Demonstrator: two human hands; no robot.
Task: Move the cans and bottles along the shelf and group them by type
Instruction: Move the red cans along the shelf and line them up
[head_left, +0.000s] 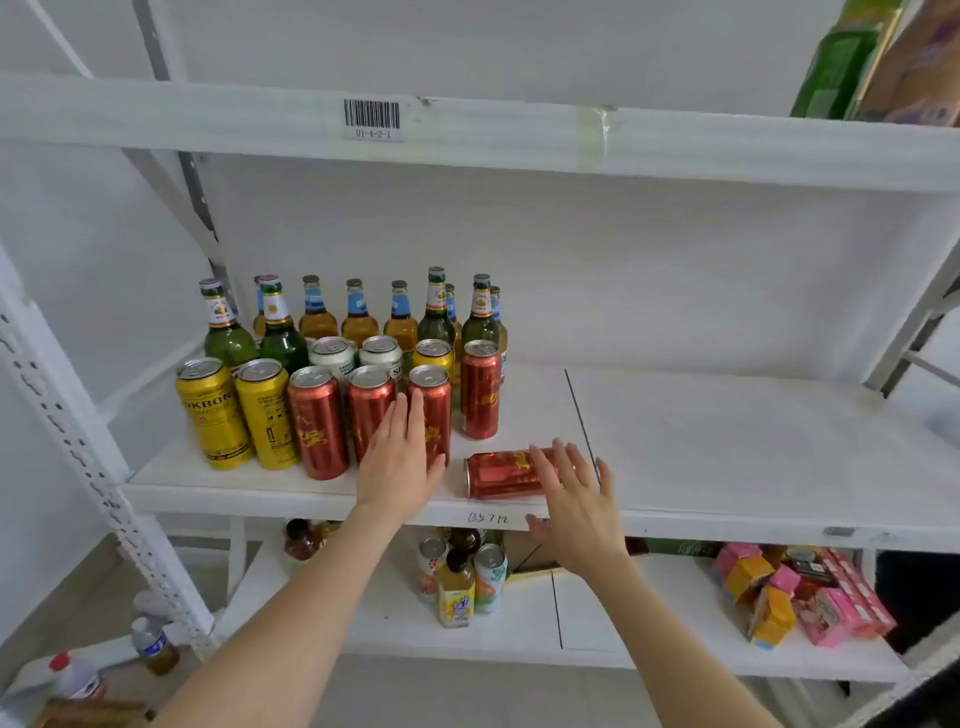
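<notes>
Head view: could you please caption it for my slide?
Left hand by upright red cans, right hand over a toppled red can at the shelf front.

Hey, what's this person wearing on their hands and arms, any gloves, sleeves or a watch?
Nothing shows. The left hand and right hand are ungloved, the left forearm and right forearm are bare down to the frame's edge, no sleeve in view, and neither wrist carries a watch or bracelet.

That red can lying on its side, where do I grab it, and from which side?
Wrap the fallen red can round its mid-body, coming from the front and above: it lies lengthwise along the shelf, lid pointing left, curved side facing you. The right hand is nearest.
</notes>
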